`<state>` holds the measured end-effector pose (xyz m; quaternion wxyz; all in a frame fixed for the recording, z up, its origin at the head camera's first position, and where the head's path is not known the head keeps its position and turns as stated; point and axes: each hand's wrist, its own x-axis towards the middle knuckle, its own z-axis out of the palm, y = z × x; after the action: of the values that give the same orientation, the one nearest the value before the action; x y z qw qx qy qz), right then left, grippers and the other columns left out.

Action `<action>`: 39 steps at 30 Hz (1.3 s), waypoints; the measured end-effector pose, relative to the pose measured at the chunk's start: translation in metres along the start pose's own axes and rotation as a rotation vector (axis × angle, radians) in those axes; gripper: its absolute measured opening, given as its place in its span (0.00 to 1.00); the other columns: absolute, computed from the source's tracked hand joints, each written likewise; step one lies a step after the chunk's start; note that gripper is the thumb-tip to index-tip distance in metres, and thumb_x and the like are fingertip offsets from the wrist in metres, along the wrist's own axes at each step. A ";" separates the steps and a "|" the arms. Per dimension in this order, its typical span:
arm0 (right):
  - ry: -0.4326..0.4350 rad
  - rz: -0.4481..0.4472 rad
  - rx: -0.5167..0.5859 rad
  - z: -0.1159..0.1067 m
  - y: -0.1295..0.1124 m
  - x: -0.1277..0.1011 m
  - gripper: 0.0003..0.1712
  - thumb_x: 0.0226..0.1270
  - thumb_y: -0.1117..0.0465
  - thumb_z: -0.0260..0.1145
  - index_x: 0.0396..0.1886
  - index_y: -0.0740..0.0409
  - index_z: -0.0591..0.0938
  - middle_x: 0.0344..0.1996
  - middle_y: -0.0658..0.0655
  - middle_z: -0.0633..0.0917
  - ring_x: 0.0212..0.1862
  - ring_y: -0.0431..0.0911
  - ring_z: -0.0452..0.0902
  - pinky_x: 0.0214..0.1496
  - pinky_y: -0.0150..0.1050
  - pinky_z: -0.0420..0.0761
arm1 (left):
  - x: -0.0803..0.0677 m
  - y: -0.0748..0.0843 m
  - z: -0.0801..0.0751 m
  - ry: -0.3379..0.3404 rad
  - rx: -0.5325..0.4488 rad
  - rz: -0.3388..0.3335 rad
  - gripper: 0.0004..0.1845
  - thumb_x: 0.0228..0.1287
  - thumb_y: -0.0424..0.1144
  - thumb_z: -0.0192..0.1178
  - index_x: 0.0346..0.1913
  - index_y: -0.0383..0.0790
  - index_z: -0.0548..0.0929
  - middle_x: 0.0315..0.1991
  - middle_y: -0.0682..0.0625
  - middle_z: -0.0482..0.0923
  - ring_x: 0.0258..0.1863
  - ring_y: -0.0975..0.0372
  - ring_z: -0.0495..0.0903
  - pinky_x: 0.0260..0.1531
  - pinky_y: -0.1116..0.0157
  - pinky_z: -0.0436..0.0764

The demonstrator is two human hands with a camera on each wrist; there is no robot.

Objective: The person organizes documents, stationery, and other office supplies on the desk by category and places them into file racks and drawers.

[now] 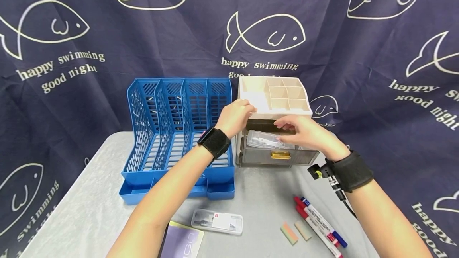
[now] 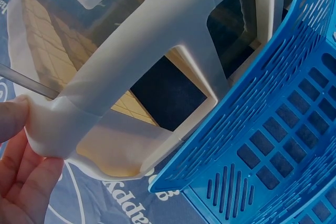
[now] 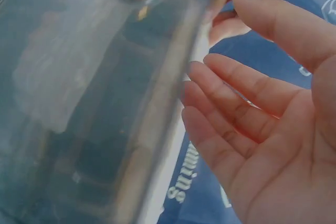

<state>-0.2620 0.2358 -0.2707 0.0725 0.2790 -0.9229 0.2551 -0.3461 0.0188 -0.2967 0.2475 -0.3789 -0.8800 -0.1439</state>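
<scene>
A white desktop drawer organizer [image 1: 276, 110] stands at the back of the table. My left hand [image 1: 234, 116] grips its front left top corner, thumb and fingers round the edge in the left wrist view. The organizer's smoky translucent drawer [image 1: 259, 157], with a gold handle [image 1: 280, 155], is pulled out. In it lies a clear plastic case [image 1: 267, 140], tilted up at the back, which also shows through the drawer wall in the right wrist view. My right hand [image 1: 305, 132] hovers over the drawer's right side, its fingers loosely extended and nothing between them [image 3: 262, 108].
A blue file rack [image 1: 175, 174] stands close on the organizer's left. In front lie a second clear case holding a compass [image 1: 217, 221], a purple notebook [image 1: 181, 242], two small erasers [image 1: 289, 233] and several markers [image 1: 320, 222]. A patterned curtain [image 1: 201, 43] hangs behind.
</scene>
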 end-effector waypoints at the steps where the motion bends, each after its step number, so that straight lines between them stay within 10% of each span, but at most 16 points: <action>1: 0.001 -0.010 0.006 0.000 -0.003 0.000 0.18 0.53 0.69 0.69 0.45 0.71 0.81 0.42 0.63 0.83 0.44 0.53 0.80 0.51 0.48 0.78 | 0.000 0.000 0.000 -0.001 -0.001 -0.002 0.11 0.63 0.31 0.59 0.46 0.42 0.86 0.41 0.50 0.82 0.44 0.59 0.79 0.45 0.65 0.80; 20: -0.025 -0.274 -0.043 0.014 -0.078 -0.018 0.21 0.53 0.63 0.73 0.47 0.63 0.81 0.43 0.55 0.84 0.44 0.47 0.81 0.49 0.42 0.80 | -0.001 -0.002 0.000 0.008 -0.007 -0.005 0.11 0.64 0.31 0.58 0.46 0.43 0.85 0.41 0.50 0.82 0.43 0.59 0.79 0.44 0.66 0.80; 39: -0.207 -0.241 -0.054 0.082 -0.093 -0.041 0.21 0.56 0.59 0.70 0.51 0.60 0.80 0.46 0.54 0.82 0.49 0.44 0.77 0.54 0.40 0.77 | -0.001 -0.001 0.000 0.019 -0.003 0.017 0.10 0.65 0.31 0.58 0.46 0.42 0.85 0.41 0.50 0.82 0.44 0.59 0.79 0.43 0.65 0.80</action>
<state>-0.1759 0.1473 -0.3123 0.0145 0.4107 -0.8917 0.1895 -0.3466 0.0174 -0.2973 0.2562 -0.3853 -0.8743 -0.1469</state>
